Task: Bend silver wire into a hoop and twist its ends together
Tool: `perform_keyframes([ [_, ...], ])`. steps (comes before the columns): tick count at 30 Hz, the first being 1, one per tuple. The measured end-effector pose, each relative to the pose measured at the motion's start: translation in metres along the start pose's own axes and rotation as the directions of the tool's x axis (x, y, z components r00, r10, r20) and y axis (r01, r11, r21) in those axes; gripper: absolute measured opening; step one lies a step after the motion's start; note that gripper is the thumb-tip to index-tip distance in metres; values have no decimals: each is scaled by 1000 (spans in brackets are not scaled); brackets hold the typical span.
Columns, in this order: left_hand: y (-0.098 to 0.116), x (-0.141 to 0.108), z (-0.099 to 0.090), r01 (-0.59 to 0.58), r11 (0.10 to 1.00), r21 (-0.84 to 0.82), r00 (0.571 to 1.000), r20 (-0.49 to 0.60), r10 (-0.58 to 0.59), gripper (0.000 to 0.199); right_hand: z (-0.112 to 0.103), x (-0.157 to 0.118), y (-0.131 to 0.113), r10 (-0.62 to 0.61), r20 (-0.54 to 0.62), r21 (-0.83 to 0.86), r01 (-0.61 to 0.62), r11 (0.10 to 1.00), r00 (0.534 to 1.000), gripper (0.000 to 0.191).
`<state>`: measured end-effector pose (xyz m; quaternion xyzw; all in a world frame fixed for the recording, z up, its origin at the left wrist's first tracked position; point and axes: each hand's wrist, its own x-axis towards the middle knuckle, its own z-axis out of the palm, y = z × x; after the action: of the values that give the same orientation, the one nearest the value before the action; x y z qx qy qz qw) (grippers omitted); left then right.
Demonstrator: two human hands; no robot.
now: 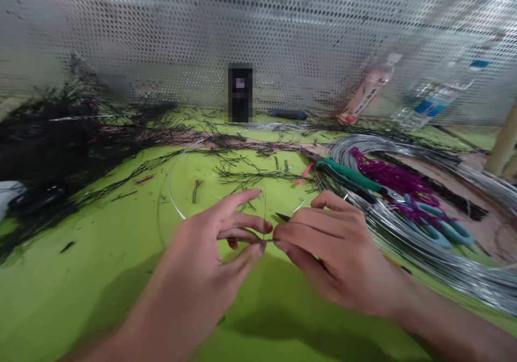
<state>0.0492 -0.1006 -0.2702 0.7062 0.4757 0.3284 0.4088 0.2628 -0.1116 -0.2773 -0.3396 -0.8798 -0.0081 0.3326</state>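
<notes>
My left hand (210, 259) pinches a thin silvery wire (265, 211) between thumb and fingers, with the index finger raised. Fingertip to fingertip with it, my right hand (331, 243) closes on the same short piece of wire, where a thin strand stands up. From under the right fingers pokes a dark pointed tip (283, 217); the rest of it is hidden. A pale wire loop (170, 187) curves out beyond my left hand over the green tabletop (133, 211); whether it joins the pinched wire I cannot tell.
Right of my hands lie a coil of silvery wire (440, 276), green-handled pliers (351, 173), blue-handled scissors (436, 232) and purple cord (391, 181). Black strands (48, 141) heap at left. A pink bottle (365, 92) and clear bottle (436, 101) stand against the perforated metal wall (173, 33).
</notes>
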Motion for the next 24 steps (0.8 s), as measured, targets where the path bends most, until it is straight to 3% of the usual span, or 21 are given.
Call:
perform_keyframes([
  [12,2,-1,-1,-4,991,133,993,-120,20,54,0,-3,2,40,11,49,-41,998,999,12],
  [18,6,-3,-2,-141,969,203,978,-125,169,18,0,-1,2,59,-2,74,-58,996,998,14],
  [21,8,-3,-2,-325,897,300,922,-110,370,12,-1,-1,2,75,-21,101,-73,992,997,14],
  [24,7,-1,-5,-552,722,417,793,-5,609,29,-2,-2,1,79,-28,110,-75,991,996,13],
])
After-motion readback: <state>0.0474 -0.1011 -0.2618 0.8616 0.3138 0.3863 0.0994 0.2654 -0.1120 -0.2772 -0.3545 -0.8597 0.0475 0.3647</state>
